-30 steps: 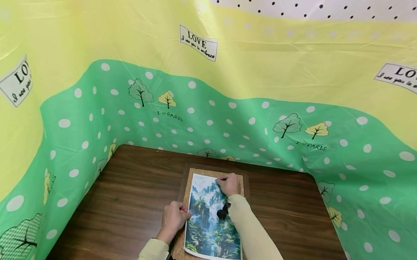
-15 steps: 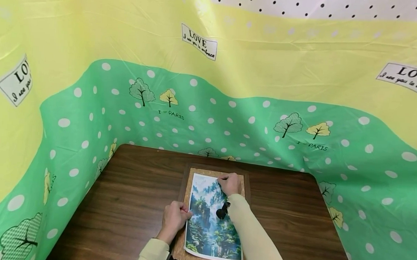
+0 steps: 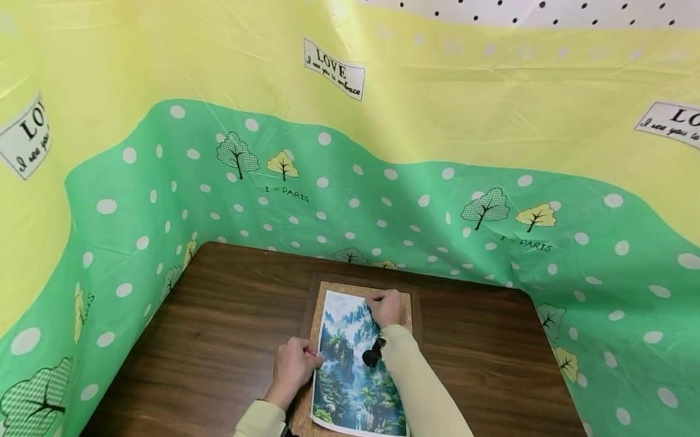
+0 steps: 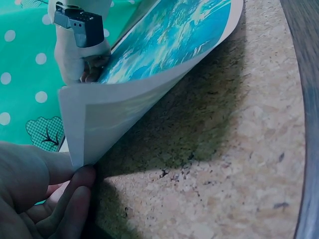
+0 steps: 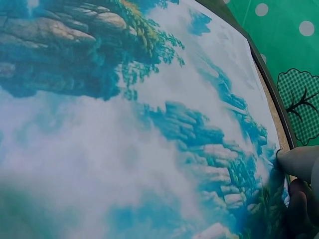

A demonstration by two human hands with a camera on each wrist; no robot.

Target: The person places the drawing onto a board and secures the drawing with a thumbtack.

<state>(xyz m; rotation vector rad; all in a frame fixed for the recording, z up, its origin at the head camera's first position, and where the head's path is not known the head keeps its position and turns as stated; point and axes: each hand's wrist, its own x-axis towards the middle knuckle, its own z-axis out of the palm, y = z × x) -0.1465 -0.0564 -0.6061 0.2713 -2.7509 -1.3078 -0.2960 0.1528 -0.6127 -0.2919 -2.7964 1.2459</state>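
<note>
A printed landscape picture (image 3: 344,348) of misty mountains lies over a cork board (image 4: 209,189) with a dark wooden frame. My left hand (image 3: 292,367) pinches the sheet's left edge between thumb and fingers. In the left wrist view the paper (image 4: 119,104) curves up off the cork and casts a shadow on it. At the sheet's top edge, my right hand (image 3: 386,309) pinches the paper. Up close in the right wrist view, the right thumb (image 5: 299,162) presses on the printed face, with curled fingers (image 5: 298,209) beneath the edge.
The board rests on a dark wood-grain table (image 3: 228,311). A green and yellow cloth (image 3: 386,200) with dots and trees hangs around the back and sides. Small black cameras sit on both wrists, the right one (image 3: 372,355) above the picture.
</note>
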